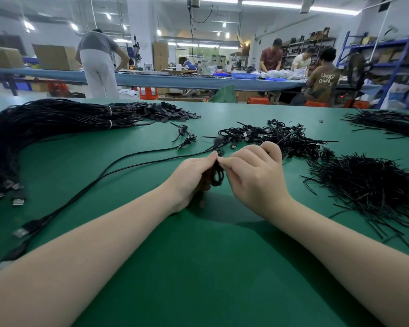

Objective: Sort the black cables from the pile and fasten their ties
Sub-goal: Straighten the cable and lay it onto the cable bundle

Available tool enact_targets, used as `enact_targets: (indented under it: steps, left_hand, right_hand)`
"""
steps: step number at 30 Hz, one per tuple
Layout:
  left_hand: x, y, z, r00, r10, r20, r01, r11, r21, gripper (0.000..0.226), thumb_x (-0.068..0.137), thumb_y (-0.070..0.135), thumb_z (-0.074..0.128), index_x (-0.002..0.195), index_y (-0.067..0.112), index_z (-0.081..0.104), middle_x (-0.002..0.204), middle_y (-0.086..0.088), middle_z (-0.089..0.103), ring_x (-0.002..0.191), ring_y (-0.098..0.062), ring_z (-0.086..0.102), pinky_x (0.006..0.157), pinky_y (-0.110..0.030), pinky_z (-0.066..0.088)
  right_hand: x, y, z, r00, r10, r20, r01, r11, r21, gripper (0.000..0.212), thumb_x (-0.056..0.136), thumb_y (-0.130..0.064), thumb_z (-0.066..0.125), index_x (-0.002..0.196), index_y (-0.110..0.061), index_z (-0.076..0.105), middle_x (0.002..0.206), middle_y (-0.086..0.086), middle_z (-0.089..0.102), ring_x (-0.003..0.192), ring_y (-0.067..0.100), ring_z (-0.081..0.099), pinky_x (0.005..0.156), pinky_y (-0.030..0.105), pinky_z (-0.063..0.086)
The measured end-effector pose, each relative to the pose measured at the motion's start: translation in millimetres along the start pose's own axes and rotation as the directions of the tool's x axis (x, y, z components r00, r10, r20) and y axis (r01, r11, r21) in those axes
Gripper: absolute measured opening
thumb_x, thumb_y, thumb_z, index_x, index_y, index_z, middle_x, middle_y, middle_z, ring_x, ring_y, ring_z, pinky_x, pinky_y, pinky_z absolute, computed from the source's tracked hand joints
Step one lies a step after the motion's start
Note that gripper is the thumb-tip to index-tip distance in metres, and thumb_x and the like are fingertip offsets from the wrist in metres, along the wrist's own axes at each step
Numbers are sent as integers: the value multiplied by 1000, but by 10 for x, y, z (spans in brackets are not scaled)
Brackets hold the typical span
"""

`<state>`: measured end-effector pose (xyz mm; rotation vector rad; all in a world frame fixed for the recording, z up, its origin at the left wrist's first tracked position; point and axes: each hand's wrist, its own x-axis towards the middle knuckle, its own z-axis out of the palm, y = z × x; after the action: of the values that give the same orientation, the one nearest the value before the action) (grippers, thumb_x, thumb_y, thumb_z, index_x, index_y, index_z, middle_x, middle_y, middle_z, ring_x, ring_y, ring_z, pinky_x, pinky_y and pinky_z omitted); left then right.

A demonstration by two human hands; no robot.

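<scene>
A small coiled black cable (217,175) is held between both hands over the green table (198,267). My left hand (191,178) grips the coil from the left. My right hand (253,173) pinches the tie at the top of the coil with thumb and forefinger. Two long loose black cables (118,161) trail from the hands toward the lower left, ending in USB plugs (21,232). A heap of tied coiled cables (274,135) lies just beyond my hands. A pile of black twist ties (368,185) sits to the right.
A big bundle of uncoiled black cables (45,123) arcs along the left side. Two tied coils (185,135) lie apart in the middle. More ties (387,121) lie at the far right. Several people (99,64) work at a long bench behind.
</scene>
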<state>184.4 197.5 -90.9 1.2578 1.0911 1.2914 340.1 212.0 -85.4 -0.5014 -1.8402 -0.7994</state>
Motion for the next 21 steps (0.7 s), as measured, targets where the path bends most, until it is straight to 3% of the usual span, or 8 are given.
enact_targets:
  steps: [4,7,9,12,14,17,19,21]
  left_hand:
    - [-32,101,-34,992,-102,78,98,994,52,38,98,32,53,64,16,62,55,2,58,49,-13,55,55,-27,40]
    - [-17,290,-225,979,-201,21,181,917,354,42,98,45,46,77,16,68,62,6,64,50,-11,60,47,-17,42]
    - [37,458,-445,987,-146,-73,156,709,688,46,99,50,39,88,17,70,78,4,67,59,-11,62,52,-18,45]
    - [66,707,-852,982,-15,-189,188,207,960,40,97,43,46,109,13,69,109,-4,69,95,-21,64,81,-27,48]
    - [34,831,-1125,953,-17,-302,302,-30,953,36,95,36,52,115,10,68,115,-6,67,103,-24,62,91,-32,49]
    - [-57,921,-1431,866,-149,-478,433,-256,864,33,92,35,60,98,3,63,98,-7,66,97,-27,64,90,-37,52]
    - [-116,921,-1522,764,-314,-564,508,-247,825,39,89,41,65,95,4,58,84,-7,61,86,-26,63,81,-34,52]
    - [-155,886,-1554,663,-456,-594,592,-168,788,41,85,39,70,92,2,55,79,-7,59,73,-23,58,72,-29,48]
  right_hand:
    - [37,-47,-26,997,-66,49,67,998,-3,9,84,-13,69,78,-16,75,75,-3,69,67,23,64,76,39,37]
    - [110,85,-28,985,-26,172,34,999,-42,10,86,-19,67,79,-18,74,76,-3,70,67,22,63,77,37,32]
    - [232,318,-18,975,26,219,-3,995,-103,12,89,-21,64,82,-17,73,78,-1,71,67,23,63,77,37,31]
    - [528,825,45,929,227,291,-134,942,-307,15,94,-17,56,95,-16,71,83,8,70,70,27,60,78,38,33]
    - [667,1171,90,700,564,438,-297,788,-539,38,95,-15,47,131,-21,54,109,13,66,93,32,60,82,40,39]
    - [645,1217,151,112,811,574,-481,550,-682,65,88,-10,49,148,-16,24,127,19,54,111,37,54,94,46,46]
    - [502,958,235,55,734,677,-542,592,-597,52,85,-8,48,136,-10,38,112,15,58,101,34,60,90,48,51]
    - [286,603,303,115,679,725,-610,624,-489,45,89,-19,49,134,-15,44,109,11,58,98,30,62,86,44,52]
